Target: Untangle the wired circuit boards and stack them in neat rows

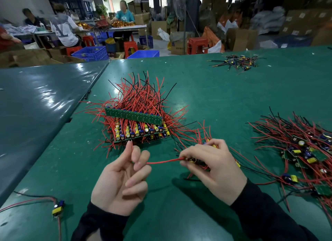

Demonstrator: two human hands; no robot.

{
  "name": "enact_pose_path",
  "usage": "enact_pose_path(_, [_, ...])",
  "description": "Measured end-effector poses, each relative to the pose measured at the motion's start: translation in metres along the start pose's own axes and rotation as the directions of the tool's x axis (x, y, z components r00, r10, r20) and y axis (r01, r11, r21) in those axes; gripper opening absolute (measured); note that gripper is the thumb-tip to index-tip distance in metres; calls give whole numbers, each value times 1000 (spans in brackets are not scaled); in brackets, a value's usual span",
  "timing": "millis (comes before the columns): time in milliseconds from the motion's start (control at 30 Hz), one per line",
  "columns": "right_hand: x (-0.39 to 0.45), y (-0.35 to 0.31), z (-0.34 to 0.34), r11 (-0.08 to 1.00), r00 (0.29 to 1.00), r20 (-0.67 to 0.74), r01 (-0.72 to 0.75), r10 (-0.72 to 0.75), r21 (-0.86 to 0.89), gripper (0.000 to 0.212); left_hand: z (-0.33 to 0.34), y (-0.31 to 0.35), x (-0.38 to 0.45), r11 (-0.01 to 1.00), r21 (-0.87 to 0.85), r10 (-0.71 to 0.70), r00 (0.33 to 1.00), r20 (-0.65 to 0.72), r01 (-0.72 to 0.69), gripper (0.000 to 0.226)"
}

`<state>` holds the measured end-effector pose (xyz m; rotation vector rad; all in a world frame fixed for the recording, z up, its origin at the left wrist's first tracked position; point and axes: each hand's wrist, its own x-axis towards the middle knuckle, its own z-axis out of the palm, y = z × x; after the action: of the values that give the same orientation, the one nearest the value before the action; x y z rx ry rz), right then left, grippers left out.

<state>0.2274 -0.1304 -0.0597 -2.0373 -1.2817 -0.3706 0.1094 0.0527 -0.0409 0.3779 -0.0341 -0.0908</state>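
Your right hand [208, 161] grips one circuit board [195, 160] above the bench [215, 97]; your left hand [124, 176] pinches its red wire [162, 162]. One stacked pile [138, 125] lies ahead, one tangled heap [305, 151] right.

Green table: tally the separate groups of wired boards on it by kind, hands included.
Stacked rows: 1
Tangled heaps: 2, right and far
Loose single board: 1
Board gripped in right hand, its red wire pinched by left hand: 1
Total: 5
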Motion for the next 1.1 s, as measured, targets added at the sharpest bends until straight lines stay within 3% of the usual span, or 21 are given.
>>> enact_pose_path(167, [1, 1, 0, 981, 991, -46, 114, -123, -157, 14, -3, -1, -3, 945, 326, 60, 987, -147, -9, 45])
enact_pose_path(367, [1, 1, -2, 987, 992, -82, 84, -96, -133, 8, 3, -3, -4, 895, 445, 119, 975, -188, -24, 46])
enact_pose_path(533, [-1, -3, 2, 980, 990, -76, 104, -118, -169, 17, 2, -6, -1, 818, 574, 187, 933, -307, 25, 39])
enact_pose_path(733, [0, -3, 0, 990, 985, -120, 118, -127, -76, 14, 3, -14, 2, 626, 769, 207, 923, -325, 131, 33])
enact_pose_path(800, [1, -4, 0, 981, 981, -92, 161, -171, -105, 18, 2, -18, 4, 603, 777, 138, 937, -322, 178, 32])
enact_pose_path(933, [2, -8, 0, 971, 975, -54, 210, -217, -115, 26, -1, -26, 7, 677, 698, 10, 945, -326, 233, 29])
enact_pose_path(1100, [1, -9, 2, 973, 974, -50, 215, -219, -80, 26, -2, -29, 9, 686, 693, -3, 953, -302, 222, 28])
